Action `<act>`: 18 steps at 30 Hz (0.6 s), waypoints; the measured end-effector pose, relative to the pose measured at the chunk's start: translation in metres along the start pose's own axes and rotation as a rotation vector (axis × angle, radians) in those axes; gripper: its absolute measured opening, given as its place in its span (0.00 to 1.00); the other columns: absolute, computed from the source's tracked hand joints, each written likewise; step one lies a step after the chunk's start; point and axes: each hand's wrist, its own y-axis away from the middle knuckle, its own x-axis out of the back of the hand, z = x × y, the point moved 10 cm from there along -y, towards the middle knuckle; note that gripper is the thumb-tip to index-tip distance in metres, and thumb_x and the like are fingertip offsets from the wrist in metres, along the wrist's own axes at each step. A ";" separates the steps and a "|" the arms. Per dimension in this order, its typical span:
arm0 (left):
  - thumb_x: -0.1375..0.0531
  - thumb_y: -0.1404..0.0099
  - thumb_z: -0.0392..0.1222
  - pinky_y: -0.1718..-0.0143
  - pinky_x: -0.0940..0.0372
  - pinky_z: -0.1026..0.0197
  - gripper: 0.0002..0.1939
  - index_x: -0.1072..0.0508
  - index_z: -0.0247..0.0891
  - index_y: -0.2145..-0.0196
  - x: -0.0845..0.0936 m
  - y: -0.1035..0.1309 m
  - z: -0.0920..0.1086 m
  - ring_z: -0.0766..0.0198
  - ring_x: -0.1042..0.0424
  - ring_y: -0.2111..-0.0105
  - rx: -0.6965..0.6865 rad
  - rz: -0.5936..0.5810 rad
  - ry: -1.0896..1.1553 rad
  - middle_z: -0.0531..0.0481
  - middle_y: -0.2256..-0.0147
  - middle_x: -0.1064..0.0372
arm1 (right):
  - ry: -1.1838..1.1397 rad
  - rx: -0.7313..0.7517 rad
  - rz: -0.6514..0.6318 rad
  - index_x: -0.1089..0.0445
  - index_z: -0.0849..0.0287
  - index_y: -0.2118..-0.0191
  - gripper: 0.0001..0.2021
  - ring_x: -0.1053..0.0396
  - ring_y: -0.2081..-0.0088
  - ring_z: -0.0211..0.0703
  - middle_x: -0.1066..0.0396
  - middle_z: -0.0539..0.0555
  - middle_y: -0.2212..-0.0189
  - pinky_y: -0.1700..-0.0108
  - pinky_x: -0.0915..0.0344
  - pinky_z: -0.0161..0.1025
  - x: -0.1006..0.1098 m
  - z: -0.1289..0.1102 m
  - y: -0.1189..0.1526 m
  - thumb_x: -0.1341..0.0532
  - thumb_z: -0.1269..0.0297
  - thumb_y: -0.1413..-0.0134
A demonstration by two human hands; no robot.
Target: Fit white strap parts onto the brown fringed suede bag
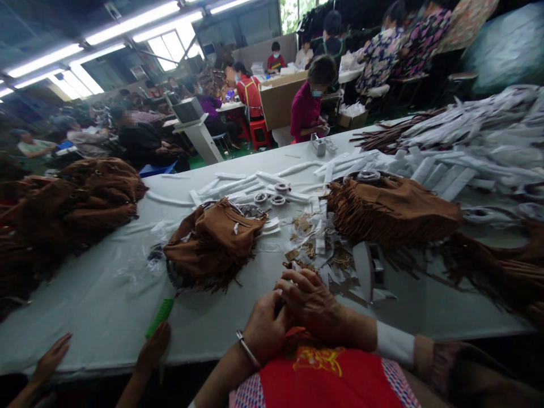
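Your left hand (266,331) and right hand (312,303) meet at the desk (106,306) edge, fingers curled shut on something small — what, I cannot tell. Keep it low; the brown fringed bag (215,241) waits at eleven o'clock, paper tags (317,249) at twelve.

Both hands met at 6 o'clock, low centre. Left hand (266,331) came up from 7 o'clock, fingers curled, metal bangle on the wrist. Right hand (312,303) lay over it from 4 o'clock, fingers bent, white cuff on the forearm. Grip contents not visible.
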 end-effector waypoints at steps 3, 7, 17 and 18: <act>0.46 0.34 0.40 0.63 0.36 0.57 0.08 0.29 0.37 0.67 -0.002 -0.001 -0.004 0.58 0.30 0.66 -0.058 0.055 -0.129 0.44 0.66 0.26 | 0.013 -0.046 -0.029 0.32 0.62 0.43 0.19 0.54 0.32 0.59 0.33 0.60 0.42 0.32 0.63 0.58 -0.013 0.004 -0.001 0.41 0.67 0.39; 0.45 0.37 0.36 0.61 0.34 0.55 0.05 0.29 0.37 0.67 -0.003 -0.002 -0.004 0.56 0.29 0.64 -0.111 0.050 -0.243 0.42 0.65 0.26 | -0.086 -0.099 -0.127 0.27 0.60 0.50 0.13 0.49 0.34 0.56 0.29 0.60 0.48 0.33 0.56 0.57 -0.015 0.013 -0.012 0.41 0.66 0.40; 0.43 0.35 0.39 0.57 0.32 0.54 0.10 0.30 0.36 0.56 0.026 -0.010 0.016 0.55 0.29 0.61 -0.364 0.129 -0.373 0.42 0.61 0.28 | -0.127 -0.106 -0.187 0.27 0.61 0.64 0.07 0.42 0.39 0.56 0.27 0.61 0.56 0.38 0.48 0.54 0.002 0.041 -0.060 0.41 0.65 0.40; 0.45 0.34 0.39 0.59 0.32 0.54 0.09 0.31 0.36 0.57 0.031 -0.011 0.014 0.55 0.29 0.63 -0.369 0.158 -0.399 0.42 0.62 0.28 | -0.151 -0.111 -0.167 0.27 0.62 0.60 0.08 0.44 0.38 0.57 0.28 0.63 0.51 0.37 0.47 0.55 0.009 0.044 -0.063 0.40 0.64 0.41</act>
